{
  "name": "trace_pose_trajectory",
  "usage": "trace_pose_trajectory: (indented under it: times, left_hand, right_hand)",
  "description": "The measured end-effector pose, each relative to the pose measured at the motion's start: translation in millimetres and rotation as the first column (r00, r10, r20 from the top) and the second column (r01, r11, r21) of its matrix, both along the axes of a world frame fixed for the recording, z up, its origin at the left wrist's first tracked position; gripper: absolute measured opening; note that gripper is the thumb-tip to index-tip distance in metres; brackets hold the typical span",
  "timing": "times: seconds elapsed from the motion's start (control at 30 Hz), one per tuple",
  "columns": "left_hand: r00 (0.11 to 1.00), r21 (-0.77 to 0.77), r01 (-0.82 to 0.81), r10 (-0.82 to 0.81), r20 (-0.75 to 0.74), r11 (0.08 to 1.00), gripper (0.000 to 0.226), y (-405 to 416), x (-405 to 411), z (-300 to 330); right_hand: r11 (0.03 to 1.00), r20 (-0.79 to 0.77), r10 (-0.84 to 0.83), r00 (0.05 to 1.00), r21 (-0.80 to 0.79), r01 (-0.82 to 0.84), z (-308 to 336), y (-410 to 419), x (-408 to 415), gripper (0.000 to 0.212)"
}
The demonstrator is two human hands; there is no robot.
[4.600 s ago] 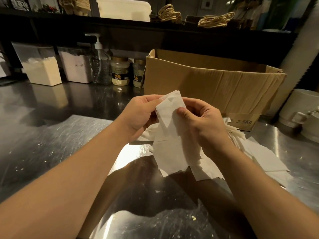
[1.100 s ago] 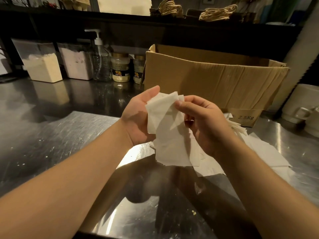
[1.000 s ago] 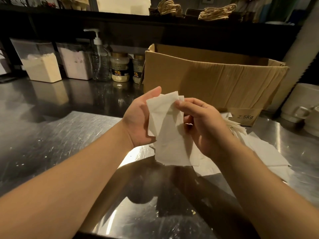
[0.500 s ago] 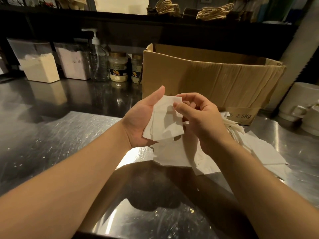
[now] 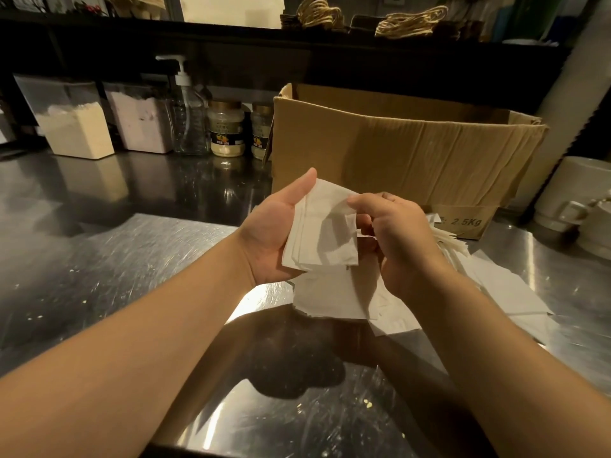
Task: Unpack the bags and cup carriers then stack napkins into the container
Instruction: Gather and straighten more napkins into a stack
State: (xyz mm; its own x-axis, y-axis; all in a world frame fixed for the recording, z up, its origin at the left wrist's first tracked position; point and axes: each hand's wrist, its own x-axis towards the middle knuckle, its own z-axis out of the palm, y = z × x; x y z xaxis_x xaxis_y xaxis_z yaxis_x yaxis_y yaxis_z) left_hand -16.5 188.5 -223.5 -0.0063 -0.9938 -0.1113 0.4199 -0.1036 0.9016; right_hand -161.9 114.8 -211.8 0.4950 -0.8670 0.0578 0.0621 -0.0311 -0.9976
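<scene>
Bottom of frame: steel bench (image 5: pixel 99 259), scratched, with pale crumbs and a bright glare patch at lower centre. Two bare forearms enter from the lower corners and meet at frame centre.

Centre: left hand (image 5: pixel 274 233) palm up, thumb straight and pointing to the upper right. A small stack of white napkins (image 5: pixel 325 233) lies across its palm; the fingers are under the stack and hidden, so their curl cannot be told. Stack edges fan slightly at lower left.

Right hand (image 5: pixel 401 239) just right of the stack, back toward the viewer. Its fingers (image 5: pixel 360 202) are curled, the tips at the stack's upper right corner and pinching the top sheet there.

Below and right of the hands: loose napkins, here called the pile (image 5: pixel 496 285), spread flat on the bench, overlapping, running toward the right edge of frame. Some lie directly under the held stack.

Behind the hands, centre right: open cardboard box (image 5: pixel 396 150), creased, marked "2.5Kg" at its lower right. The pile reaches its base.

Right edge: white cups (image 5: pixel 575 193) on the bench.

Upper left, at the back of the bench: two clear tubs (image 5: pixel 76 127) with pale powder, a pump bottle (image 5: pixel 188 120), two lidded jars (image 5: pixel 226 133), in a row left of the box.

Top of frame: dark shelf (image 5: pixel 231 31) carrying coils of twine handles (image 5: pixel 410 23).
</scene>
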Motion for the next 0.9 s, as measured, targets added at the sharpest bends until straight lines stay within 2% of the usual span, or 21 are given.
trace_pose_trajectory:
  times: [0.17, 0.23, 0.4, 0.5, 0.63, 0.7, 0.8, 0.9]
  left_hand:
    - [1.000, 0.025, 0.022, -0.022, 0.016, 0.999, 0.068, 1, 0, 0]
    - [1.000, 0.038, 0.028, -0.028, -0.004, 0.999, 0.064, 1, -1, 1]
    - [0.997, 0.043, -0.021, 0.025, -0.077, 0.999, 0.056, 1, -3, 0]
    - [0.977, 0.033, -0.099, 0.103, -0.185, 0.995, 0.052, -1, -3, 1]
    - [0.940, 0.031, -0.211, 0.211, -0.269, 0.977, 0.057, -2, 3, 0]
    - [0.943, 0.021, -0.211, 0.209, -0.257, 0.977, 0.061, -1, 4, 2]
    - [0.975, 0.018, -0.154, 0.155, -0.158, 0.988, 0.056, 1, 4, 4]
    - [0.992, 0.015, -0.106, 0.107, -0.067, 0.994, 0.060, 2, 3, 3]
  right_hand:
    - [0.996, -0.030, 0.014, 0.999, 0.092, -0.011, 2, 0, 1, 0.021]
    - [0.997, -0.035, 0.021, 0.999, 0.078, -0.018, 0, -1, 1, 0.020]
    - [0.979, -0.091, -0.037, 0.995, -0.202, 0.018, -10, -4, 6, 0.025]
    - [0.916, -0.139, -0.142, 0.980, -0.393, 0.077, -13, -5, 9, 0.023]
    - [0.850, -0.213, -0.170, 0.962, -0.526, 0.033, -14, -5, 10, 0.019]
    - [0.840, -0.228, -0.175, 0.958, -0.543, 0.025, -15, -4, 10, 0.018]
    - [0.839, -0.236, -0.175, 0.956, -0.544, 0.019, -16, -7, 10, 0.018]
    - [0.880, -0.236, -0.140, 0.962, -0.474, 0.012, -14, -10, 8, 0.022]
